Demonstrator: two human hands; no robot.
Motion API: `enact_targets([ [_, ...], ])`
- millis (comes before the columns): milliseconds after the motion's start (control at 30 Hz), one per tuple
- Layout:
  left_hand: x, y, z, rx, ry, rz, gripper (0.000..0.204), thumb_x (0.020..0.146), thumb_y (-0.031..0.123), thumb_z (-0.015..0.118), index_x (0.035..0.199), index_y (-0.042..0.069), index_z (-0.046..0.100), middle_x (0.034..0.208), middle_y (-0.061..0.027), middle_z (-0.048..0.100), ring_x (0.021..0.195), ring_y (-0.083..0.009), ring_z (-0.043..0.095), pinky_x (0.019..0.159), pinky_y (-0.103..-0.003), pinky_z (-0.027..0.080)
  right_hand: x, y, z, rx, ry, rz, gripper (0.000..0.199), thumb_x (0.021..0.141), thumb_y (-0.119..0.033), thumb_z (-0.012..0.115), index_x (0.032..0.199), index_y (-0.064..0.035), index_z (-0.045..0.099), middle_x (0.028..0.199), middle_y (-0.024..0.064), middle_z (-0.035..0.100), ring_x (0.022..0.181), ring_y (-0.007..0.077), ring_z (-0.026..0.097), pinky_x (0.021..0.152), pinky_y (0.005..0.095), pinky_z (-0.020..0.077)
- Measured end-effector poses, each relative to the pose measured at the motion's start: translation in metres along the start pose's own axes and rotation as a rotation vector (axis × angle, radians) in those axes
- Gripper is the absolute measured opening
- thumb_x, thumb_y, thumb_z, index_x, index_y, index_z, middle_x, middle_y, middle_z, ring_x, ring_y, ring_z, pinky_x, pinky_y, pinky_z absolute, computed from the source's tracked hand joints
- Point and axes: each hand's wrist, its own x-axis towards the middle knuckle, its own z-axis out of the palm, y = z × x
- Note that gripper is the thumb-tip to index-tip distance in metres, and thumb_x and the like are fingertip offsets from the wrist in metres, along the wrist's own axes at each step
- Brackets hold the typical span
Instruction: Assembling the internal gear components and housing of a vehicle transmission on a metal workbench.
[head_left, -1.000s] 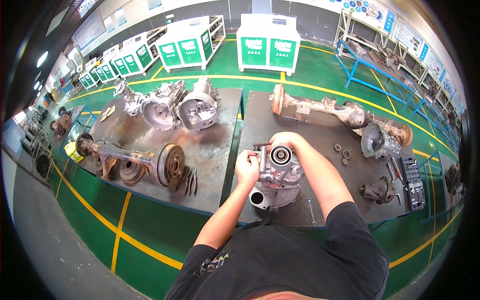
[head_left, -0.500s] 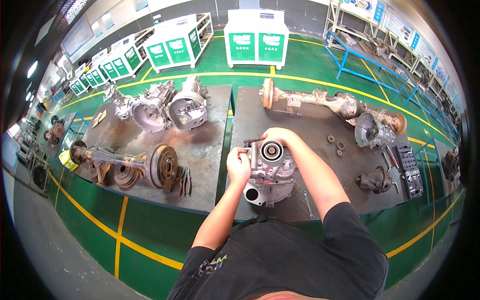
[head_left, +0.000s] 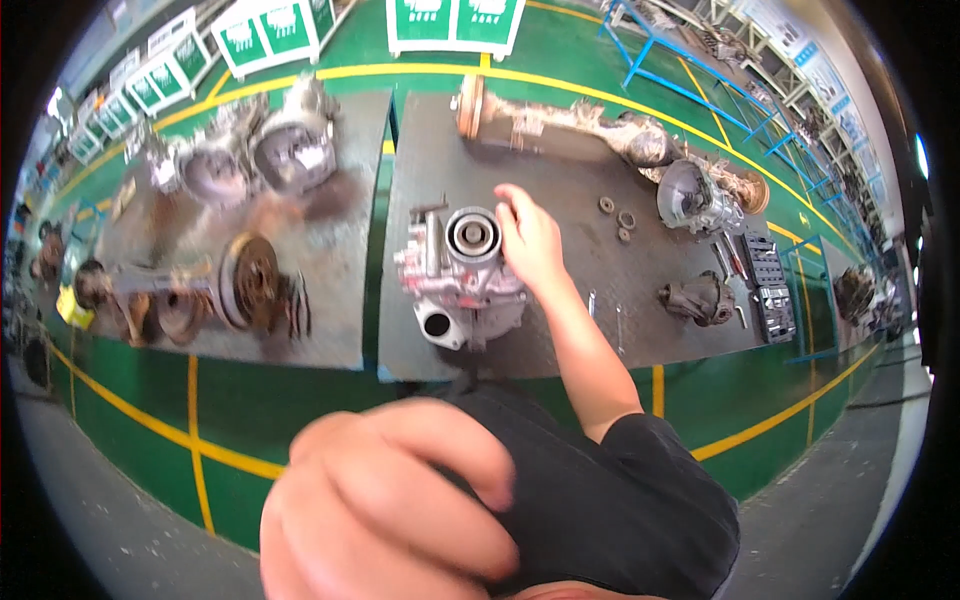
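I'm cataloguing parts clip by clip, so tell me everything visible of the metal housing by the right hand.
The metal housing is a bulky, irregular grey casting with reddish patches. Its round mouth shows concentric dark and bright rings around a central hub. A dark round opening sits at its lower left; a thin dark piece juts out at its upper left. It stands on the dark tabletop, near the front edge. The right hand is at its upper right, apparently touching.

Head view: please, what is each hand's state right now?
Left hand: fingers curled, blurred; whether it holds anything cannot be told.
Right hand: beside the metal housing; whether it grips cannot be told.
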Motion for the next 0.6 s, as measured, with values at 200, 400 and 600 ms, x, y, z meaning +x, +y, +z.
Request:
enact_targets([
  [200, 0.024, 0.021, 0.033, 0.262, 0.268, -0.258, 0.048, 0.074, -0.010, 0.042, 0.121, -0.013, 0.039, 0.079, -0.0096, 0.044, 0.055, -0.0141, 0.030, 0.056, -0.036, 0.056, 0.008, -0.005, 0.002, -0.010, -0.073, 0.097, 0.026, 0.093, -0.019, 0.056, 0.115, -0.0061, 0.063, 0.092, 0.0188, 0.069, 0.091, 0.0372, 0.068, 0.079, 0.0439, 0.0517],
  [400, 0.058, 0.054, 0.079, 1.603, -0.219, -0.890, 0.050, 0.080, -0.006, 0.040, 0.130, -0.012, 0.037, 0.083, -0.0094, 0.046, 0.062, -0.0141, 0.036, 0.060, -0.038, 0.057, 0.001, 0.003, 0.001, -0.021, -0.068, 0.117, 0.026, 0.092, -0.019, 0.056, 0.114, -0.0069, 0.063, 0.092, 0.0197, 0.070, 0.090, 0.0387, 0.068, 0.079, 0.0464, 0.0516],
  [600, 0.063, 0.091, 0.045, 1.323, -0.898, -1.075, 0.012, 0.088, -0.001, 0.036, 0.100, -0.001, 0.040, 0.082, -0.0022, 0.043, 0.064, -0.0122, 0.037, 0.055, -0.028, 0.047, -0.002, -0.002, -0.002, -0.043, -0.052, 0.082, 0.024, 0.093, -0.017, 0.056, 0.114, -0.0070, 0.063, 0.087, 0.0177, 0.069, 0.084, 0.0358, 0.068, 0.076, 0.0429, 0.0514],
])
